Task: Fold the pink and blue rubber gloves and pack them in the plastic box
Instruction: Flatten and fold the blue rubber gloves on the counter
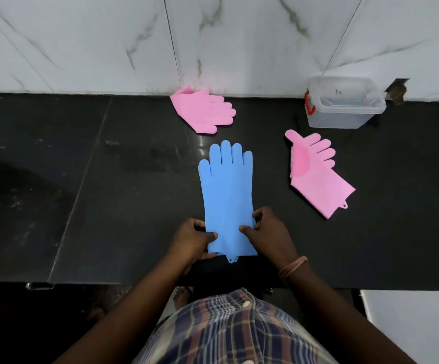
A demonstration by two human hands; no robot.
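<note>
The dark surface (134, 179) lies bare to the left of the blue glove (227, 195). On the right, a pink glove (315, 174) lies between the blue glove and the plastic box (344, 106). Another pink glove (203, 111) lies against the back wall (81, 43).

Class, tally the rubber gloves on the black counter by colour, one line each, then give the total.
Pink gloves: 2, one by the wall, one near the plastic box
Blue gloves: 1
Total: 3
</note>
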